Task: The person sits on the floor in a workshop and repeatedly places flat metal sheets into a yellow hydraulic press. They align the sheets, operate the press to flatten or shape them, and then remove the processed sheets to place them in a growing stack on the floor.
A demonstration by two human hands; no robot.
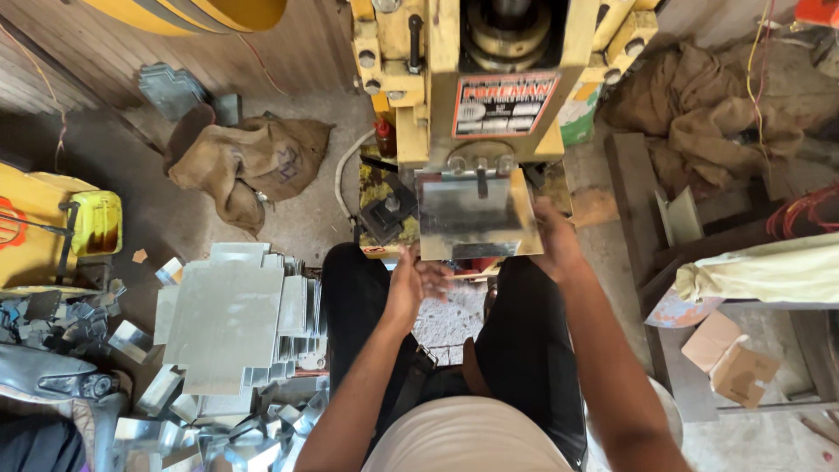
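A shiny metal sheet (472,210) lies on the bed of a yellow press machine (489,96), under its ram. My right hand (552,240) grips the sheet's right edge. My left hand (415,280) hovers just below the sheet's front left corner, fingers apart, holding nothing. I sit facing the press with my knees either side of it.
A stack of cut metal sheets (227,315) rests to my left, with loose metal offcuts (210,428) scattered below it. Brown sacks lie at the left (249,162) and back right (699,109). A yellow can (98,223) and cardboard pieces (730,358) flank me.
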